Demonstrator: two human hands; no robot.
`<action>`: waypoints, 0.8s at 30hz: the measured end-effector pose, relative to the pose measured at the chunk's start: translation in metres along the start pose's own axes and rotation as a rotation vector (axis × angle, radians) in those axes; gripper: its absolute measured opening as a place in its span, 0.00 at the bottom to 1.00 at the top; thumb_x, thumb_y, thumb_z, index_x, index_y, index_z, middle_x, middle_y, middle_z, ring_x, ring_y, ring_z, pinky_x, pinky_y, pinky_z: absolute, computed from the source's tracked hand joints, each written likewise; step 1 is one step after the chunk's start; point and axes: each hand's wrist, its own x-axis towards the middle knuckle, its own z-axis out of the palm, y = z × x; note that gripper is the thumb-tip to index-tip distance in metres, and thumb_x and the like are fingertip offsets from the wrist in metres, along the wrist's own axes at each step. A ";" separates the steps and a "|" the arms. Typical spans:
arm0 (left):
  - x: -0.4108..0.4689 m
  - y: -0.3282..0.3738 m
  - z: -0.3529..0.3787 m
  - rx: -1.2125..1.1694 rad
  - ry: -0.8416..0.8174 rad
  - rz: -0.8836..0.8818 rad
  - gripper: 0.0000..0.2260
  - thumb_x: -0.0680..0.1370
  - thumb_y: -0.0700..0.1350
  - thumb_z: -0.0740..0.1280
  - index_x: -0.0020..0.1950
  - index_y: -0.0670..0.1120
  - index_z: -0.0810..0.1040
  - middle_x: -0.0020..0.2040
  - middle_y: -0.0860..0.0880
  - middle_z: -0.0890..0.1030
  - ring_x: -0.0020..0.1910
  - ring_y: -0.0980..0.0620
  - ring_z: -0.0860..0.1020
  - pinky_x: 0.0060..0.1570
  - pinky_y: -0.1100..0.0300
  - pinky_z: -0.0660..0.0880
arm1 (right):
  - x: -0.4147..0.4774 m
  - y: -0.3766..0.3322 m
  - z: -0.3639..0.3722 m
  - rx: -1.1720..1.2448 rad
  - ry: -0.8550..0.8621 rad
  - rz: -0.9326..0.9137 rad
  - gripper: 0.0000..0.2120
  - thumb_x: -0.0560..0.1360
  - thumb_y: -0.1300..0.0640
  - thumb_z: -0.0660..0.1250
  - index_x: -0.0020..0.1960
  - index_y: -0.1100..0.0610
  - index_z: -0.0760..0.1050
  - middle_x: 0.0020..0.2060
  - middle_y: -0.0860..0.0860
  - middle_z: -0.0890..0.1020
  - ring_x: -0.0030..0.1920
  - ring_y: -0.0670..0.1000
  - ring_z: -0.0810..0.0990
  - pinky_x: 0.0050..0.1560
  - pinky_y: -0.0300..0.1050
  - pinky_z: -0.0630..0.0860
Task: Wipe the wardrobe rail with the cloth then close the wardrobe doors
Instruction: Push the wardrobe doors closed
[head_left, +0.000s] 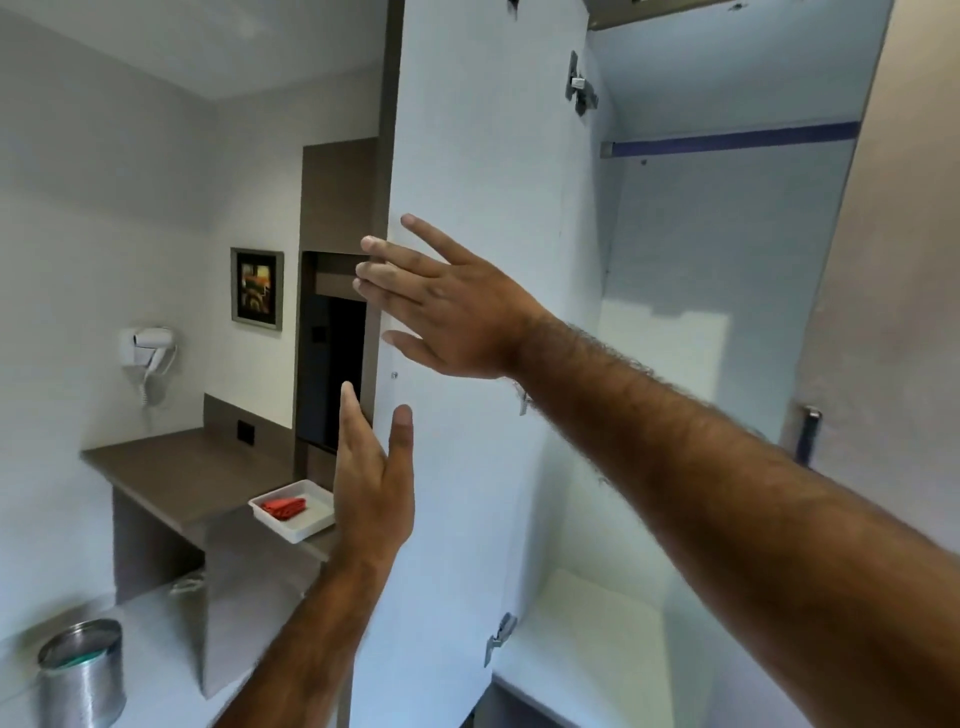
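Note:
The wardrobe's left door (493, 182) stands open, its white inner face toward me. My right hand (441, 306) is stretched out with fingers spread, fingertips past the door's free edge. My left hand (374, 478) is lower on that same edge, fingers behind it and thumb on the white face. Neither hand holds anything. The rail (737, 139), a dark blue bar, runs across the top of the open wardrobe. The red cloth (283, 506) lies in a white tray (301, 532) on the desk. The right door (883, 270) is also open at the right edge of view.
A brown desk (182, 478) runs along the left wall, with a wall hair dryer (148, 353) and a framed picture (256, 288) above it. A metal bin (83, 670) stands at bottom left. Hinges (579, 85) sit on the door's inner side. A white shelf (587, 639) lies inside the wardrobe.

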 end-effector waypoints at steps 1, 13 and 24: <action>-0.008 0.003 0.004 -0.001 0.002 0.010 0.47 0.70 0.80 0.43 0.84 0.56 0.48 0.85 0.53 0.55 0.82 0.44 0.61 0.76 0.36 0.66 | -0.009 0.002 -0.002 -0.009 0.002 0.002 0.29 0.87 0.44 0.45 0.82 0.58 0.60 0.81 0.54 0.67 0.85 0.56 0.55 0.84 0.63 0.49; -0.074 0.063 0.086 -0.159 -0.286 0.539 0.34 0.84 0.62 0.51 0.85 0.45 0.47 0.86 0.50 0.47 0.85 0.54 0.49 0.82 0.62 0.51 | -0.200 0.041 -0.011 -0.112 0.128 0.188 0.35 0.77 0.63 0.56 0.84 0.59 0.53 0.84 0.55 0.58 0.85 0.56 0.53 0.84 0.59 0.56; -0.042 0.118 0.259 0.138 -0.615 0.827 0.33 0.84 0.63 0.45 0.85 0.49 0.42 0.85 0.53 0.38 0.84 0.55 0.37 0.83 0.43 0.45 | -0.364 0.062 0.021 -0.196 -0.380 0.513 0.36 0.77 0.62 0.51 0.84 0.62 0.50 0.85 0.59 0.50 0.85 0.57 0.52 0.85 0.57 0.54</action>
